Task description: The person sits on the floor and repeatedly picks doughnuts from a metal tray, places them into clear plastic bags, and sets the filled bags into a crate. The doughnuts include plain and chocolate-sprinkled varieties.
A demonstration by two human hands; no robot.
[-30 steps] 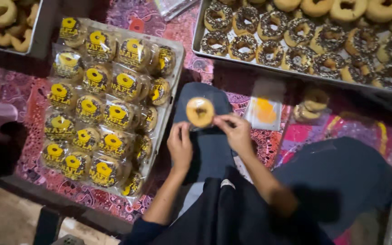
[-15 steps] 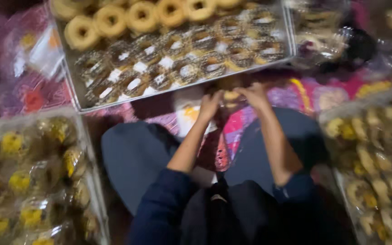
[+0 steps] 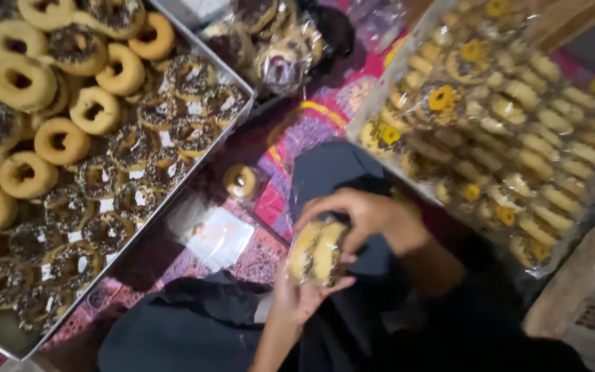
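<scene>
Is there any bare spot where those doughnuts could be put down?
One bare patch: patterned cloth between the tray and the person's knee, around a lone doughnut. The tray and the wrapped stack are crowded; both hands hold doughnuts.

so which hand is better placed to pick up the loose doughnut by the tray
Probably the right hand: it sits nearer the loose doughnut and only rests on top of the held doughnuts, which the left hand cradles from below.

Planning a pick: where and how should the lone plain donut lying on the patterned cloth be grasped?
Grip the lone donut across its outer rim, coming straight down from above. It lies flat with the hole up, apart from the metal tray, so opposite rim edges look reachable.
</scene>
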